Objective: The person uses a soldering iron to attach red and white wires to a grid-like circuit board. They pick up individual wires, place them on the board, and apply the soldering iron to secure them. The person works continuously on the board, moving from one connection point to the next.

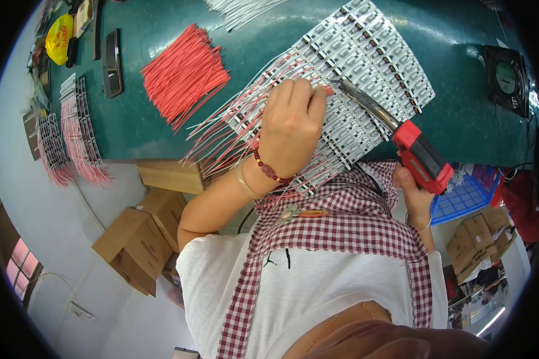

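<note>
My right hand (408, 186) grips a red-and-black soldering gun (424, 157). Its metal barrel points up and left, with the tip over a large panel of small grey-white boards (365, 57) in rows. Above that panel, close to the tip, my left hand (294, 119) is closed with its fingers curled down. Red wire ends (329, 90) poke out beside its fingertips; most of their length is hidden by the hand. Thin red and white wires (218, 140) fan out from the panel's left side, some passing under my left wrist.
A pile of red wires (185, 73) lies on the green table (254, 45), with white wires (245, 11) at the far edge. Wired board strips (81, 131) and a phone (111, 63) are at left. A black fan-like device (506, 81) and a blue basket (464, 200) are at right.
</note>
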Demonstrator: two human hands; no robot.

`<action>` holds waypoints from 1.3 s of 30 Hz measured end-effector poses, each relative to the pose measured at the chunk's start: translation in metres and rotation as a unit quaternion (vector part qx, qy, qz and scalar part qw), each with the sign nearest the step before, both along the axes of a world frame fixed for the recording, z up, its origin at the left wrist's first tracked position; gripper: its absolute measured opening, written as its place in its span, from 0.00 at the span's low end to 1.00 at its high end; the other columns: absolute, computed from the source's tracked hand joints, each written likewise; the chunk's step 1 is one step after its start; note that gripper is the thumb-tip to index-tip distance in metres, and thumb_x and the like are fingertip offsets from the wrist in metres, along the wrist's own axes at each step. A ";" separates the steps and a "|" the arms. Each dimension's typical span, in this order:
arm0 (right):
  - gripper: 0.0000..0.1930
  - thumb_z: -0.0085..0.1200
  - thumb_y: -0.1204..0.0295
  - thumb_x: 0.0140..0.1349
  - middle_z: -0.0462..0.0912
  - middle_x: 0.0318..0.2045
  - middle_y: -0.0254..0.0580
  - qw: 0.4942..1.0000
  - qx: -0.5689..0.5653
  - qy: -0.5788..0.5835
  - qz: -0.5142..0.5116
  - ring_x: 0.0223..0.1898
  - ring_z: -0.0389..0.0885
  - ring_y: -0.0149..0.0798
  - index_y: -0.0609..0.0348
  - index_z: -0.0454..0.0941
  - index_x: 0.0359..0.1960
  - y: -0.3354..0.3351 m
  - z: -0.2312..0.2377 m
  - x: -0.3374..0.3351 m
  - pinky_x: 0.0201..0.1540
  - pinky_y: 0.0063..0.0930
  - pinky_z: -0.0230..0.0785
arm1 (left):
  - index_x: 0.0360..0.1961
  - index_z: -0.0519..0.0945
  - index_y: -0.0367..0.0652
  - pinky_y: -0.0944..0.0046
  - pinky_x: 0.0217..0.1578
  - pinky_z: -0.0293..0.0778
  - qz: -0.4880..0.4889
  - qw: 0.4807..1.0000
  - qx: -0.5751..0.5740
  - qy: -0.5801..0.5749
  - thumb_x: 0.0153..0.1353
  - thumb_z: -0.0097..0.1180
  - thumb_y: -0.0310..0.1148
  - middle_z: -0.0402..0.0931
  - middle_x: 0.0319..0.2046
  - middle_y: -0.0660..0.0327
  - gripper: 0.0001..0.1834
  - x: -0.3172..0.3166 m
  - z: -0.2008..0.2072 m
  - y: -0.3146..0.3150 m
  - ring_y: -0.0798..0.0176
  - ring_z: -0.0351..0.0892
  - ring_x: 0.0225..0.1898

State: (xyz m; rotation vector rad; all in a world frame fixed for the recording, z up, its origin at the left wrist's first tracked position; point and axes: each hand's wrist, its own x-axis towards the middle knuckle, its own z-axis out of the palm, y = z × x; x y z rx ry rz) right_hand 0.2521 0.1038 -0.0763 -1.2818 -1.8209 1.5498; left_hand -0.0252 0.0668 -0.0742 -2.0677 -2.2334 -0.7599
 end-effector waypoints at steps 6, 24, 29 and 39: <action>0.16 0.58 0.73 0.60 0.75 0.26 0.37 0.998 0.039 -0.005 0.055 0.23 0.71 0.28 0.68 0.72 0.46 0.007 0.002 -0.002 0.25 0.22 0.65 | 0.33 0.80 0.37 0.62 0.28 0.66 0.004 1.000 0.003 -0.009 0.46 0.58 0.22 0.63 0.23 0.60 0.10 0.000 -0.001 0.000 0.60 0.67 0.26; 0.13 0.61 0.77 0.56 0.82 0.37 0.38 0.997 -0.067 0.027 -0.016 0.38 0.79 0.31 0.63 0.79 0.44 0.004 0.007 0.007 0.41 0.27 0.72 | 0.30 0.80 0.39 0.61 0.27 0.65 -0.005 1.000 0.020 -0.016 0.46 0.59 0.22 0.63 0.23 0.61 0.08 -0.006 -0.002 0.003 0.60 0.67 0.26; 0.13 0.61 0.76 0.57 0.81 0.36 0.35 0.996 -0.085 0.029 -0.011 0.37 0.78 0.29 0.63 0.79 0.44 0.000 0.007 0.011 0.41 0.26 0.71 | 0.34 0.81 0.39 0.63 0.28 0.65 -0.019 0.999 0.036 -0.016 0.44 0.58 0.22 0.65 0.24 0.61 0.12 0.003 -0.003 -0.003 0.60 0.68 0.27; 0.12 0.60 0.77 0.57 0.81 0.37 0.37 0.999 -0.053 0.003 0.010 0.37 0.78 0.30 0.64 0.79 0.44 -0.005 0.002 0.017 0.40 0.26 0.71 | 0.32 0.80 0.38 0.61 0.29 0.66 -0.008 1.000 0.010 -0.026 0.45 0.58 0.22 0.64 0.23 0.60 0.10 0.006 -0.003 -0.002 0.59 0.68 0.27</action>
